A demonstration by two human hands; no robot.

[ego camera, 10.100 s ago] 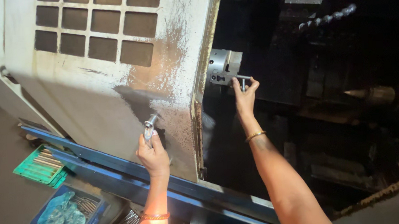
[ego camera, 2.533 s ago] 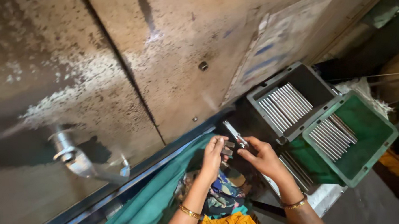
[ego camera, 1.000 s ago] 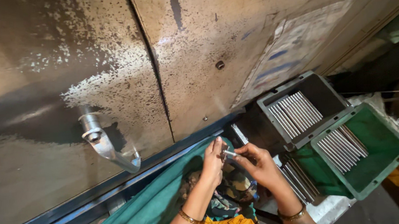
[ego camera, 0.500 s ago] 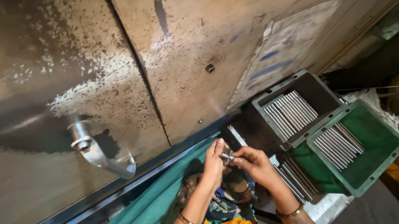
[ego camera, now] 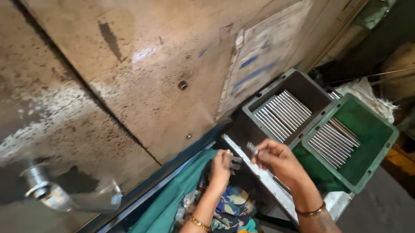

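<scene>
Rod (ego camera: 252, 148): pinched in my right hand (ego camera: 277, 159), stiff, light, likely slick; left hand (ego camera: 220, 165) closed on small piece, unclear.

A green crate (ego camera: 376, 137) beside a grey crate (ego camera: 309, 86), silver rods (ego camera: 332, 141) inside, teal cloth (ego camera: 173, 197), and blue-patterned fabric (ego camera: 232, 213).

Two hands are in view, the left hand (ego camera: 220, 165) and the right hand (ego camera: 275, 158), each with one bangle at the wrist. Two trays hold rows of metal rods: one grey tray (ego camera: 309, 86) and one green tray (ego camera: 374, 137). One metal door handle (ego camera: 50, 195) shows on the machine panel.
</scene>
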